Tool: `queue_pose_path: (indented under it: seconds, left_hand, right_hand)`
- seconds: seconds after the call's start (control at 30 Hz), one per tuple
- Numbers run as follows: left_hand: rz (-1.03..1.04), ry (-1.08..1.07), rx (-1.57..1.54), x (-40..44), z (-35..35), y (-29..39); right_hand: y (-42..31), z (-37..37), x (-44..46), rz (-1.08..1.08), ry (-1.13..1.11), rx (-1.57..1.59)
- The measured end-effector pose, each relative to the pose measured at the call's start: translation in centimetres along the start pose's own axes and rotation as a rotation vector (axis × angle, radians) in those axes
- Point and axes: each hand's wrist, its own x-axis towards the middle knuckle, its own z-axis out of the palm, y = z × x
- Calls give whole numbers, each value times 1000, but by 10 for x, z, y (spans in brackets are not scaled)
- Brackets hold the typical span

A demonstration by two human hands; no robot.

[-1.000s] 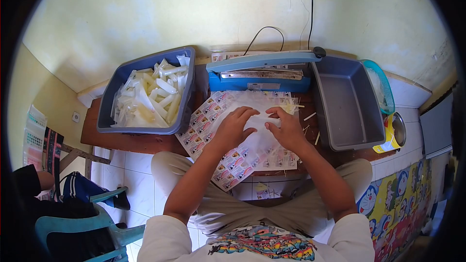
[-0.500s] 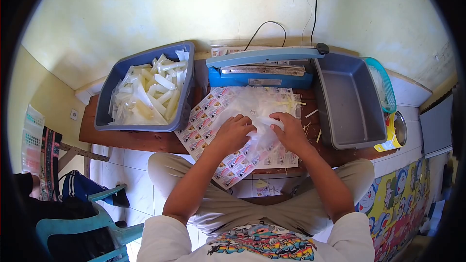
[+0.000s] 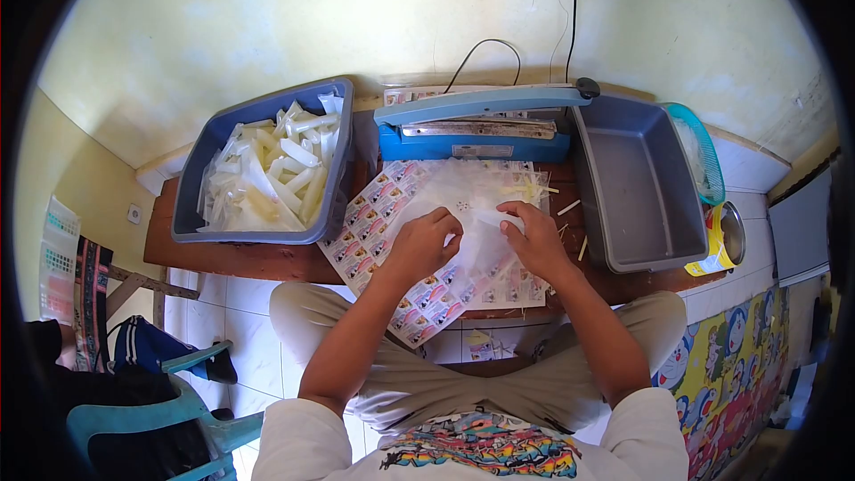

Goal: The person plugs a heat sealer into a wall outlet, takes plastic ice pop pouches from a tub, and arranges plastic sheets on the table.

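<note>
My left hand (image 3: pixel 426 243) is over the left side of a pile of thin translucent plastic bags (image 3: pixel 436 189), its fingers curled together. What it pinches, if anything, is hidden. My right hand (image 3: pixel 536 240) pinches a small translucent plastic bag (image 3: pixel 488 218) between thumb and fingers. The bags lie on a printed sheet (image 3: pixel 370 218) with repeated labels. Behind them stands a blue impulse sealer (image 3: pixel 472 144), its lighter blue arm (image 3: pixel 481 102) raised above the base.
A grey tub (image 3: pixel 334 200) at left holds many filled plastic tubes (image 3: pixel 289 169). At right stand another grey tub (image 3: pixel 646 214), a green basket (image 3: pixel 704 156) and a yellow tin (image 3: pixel 717 245). Pale strips (image 3: pixel 570 207) lie on the wooden table (image 3: pixel 232 254).
My hands have drawn slightly apart over the plastic pile. The small bag at my right fingers now lies flatter and shows more clearly.
</note>
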Motion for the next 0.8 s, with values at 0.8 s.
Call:
queue_pose_path:
  seconds: [0.8]
  left_hand:
    - [-41, -21, -74, 1, 7, 10]
  right_hand:
    - [6, 32, -15, -195, 56, -313]
